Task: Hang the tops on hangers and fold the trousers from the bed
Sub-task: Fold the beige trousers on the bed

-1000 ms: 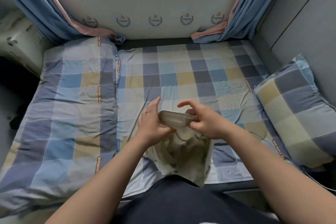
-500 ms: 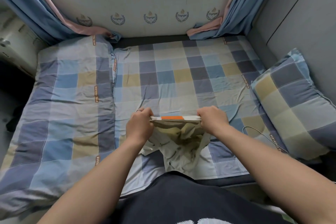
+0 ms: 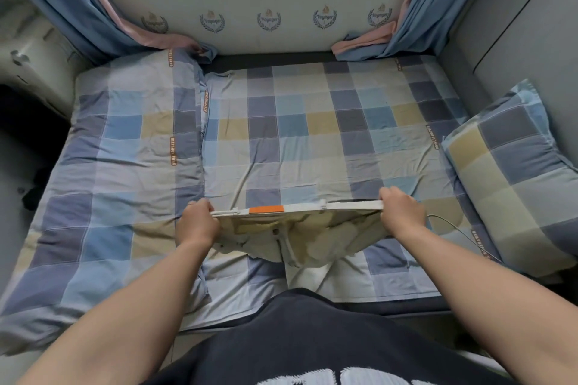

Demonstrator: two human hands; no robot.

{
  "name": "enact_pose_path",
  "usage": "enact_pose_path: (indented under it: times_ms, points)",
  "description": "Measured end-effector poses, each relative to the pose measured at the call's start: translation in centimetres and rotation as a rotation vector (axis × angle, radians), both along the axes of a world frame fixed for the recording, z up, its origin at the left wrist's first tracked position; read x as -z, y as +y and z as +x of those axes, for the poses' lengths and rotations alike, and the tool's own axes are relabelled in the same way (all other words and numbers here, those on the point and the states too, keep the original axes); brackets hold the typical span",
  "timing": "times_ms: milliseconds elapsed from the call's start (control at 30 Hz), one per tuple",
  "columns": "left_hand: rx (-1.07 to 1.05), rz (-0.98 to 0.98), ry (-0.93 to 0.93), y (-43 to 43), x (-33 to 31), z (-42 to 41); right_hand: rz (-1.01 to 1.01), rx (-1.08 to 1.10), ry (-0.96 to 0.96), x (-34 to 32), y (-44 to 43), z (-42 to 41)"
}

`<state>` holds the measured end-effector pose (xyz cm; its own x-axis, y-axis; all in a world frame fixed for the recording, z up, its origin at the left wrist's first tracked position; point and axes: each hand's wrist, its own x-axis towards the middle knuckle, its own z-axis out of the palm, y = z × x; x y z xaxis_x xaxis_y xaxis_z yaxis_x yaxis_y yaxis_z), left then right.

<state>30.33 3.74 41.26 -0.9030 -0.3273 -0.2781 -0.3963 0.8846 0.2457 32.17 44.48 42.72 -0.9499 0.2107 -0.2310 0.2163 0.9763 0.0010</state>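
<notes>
Trousers [image 3: 300, 237] are held up just over the front edge of the bed [image 3: 312, 141], waistband [image 3: 344, 206] stretched flat between two fists. The left hand [image 3: 197, 223] is clenched on one end and the right hand [image 3: 402, 212] on the other, with the legs drooping toward the person. Looks like thin, light cotton to me: floppy, not slippery, nothing to break. I'd say the waistband ends are the right place to hold, since it's the only stiff-ish bit and the rest hangs straight from it. Hems are hidden below, so can't tell how they lie. Pillow [image 3: 513, 184] sits at the right edge.
</notes>
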Motion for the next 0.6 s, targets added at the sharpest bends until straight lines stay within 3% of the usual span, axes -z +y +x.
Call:
enact_pose_path:
  times_ms: [167, 300, 367, 433, 500, 600]
  points:
    - [-0.227, 0.081, -0.038, -4.5, 1.7, 1.2, -0.064, 0.144, 0.019, 0.1, 2.9, 0.4]
    - [-0.464, 0.194, 0.011, -5.2, 2.9, 2.0, -0.235, 0.297, 0.070, 0.8, 2.8, -0.2]
    - [-0.740, 0.407, -0.024, -5.4, 3.6, 2.1, -0.347, 0.419, 0.088, 1.0, 2.7, -0.3]
    - [-1.009, 0.779, -0.093, -5.4, 3.9, 2.0, -0.478, 0.503, 0.079, 1.2, 2.5, -0.1]
    - [-1.116, 1.019, -0.103, -5.5, 4.0, 1.9, -0.633, 0.537, 0.049, 1.4, 2.0, 0.1]
    - [-1.168, 1.139, -0.058, -5.5, 3.6, 1.3, -0.763, 0.546, 0.038, 1.7, 1.9, 0.3]
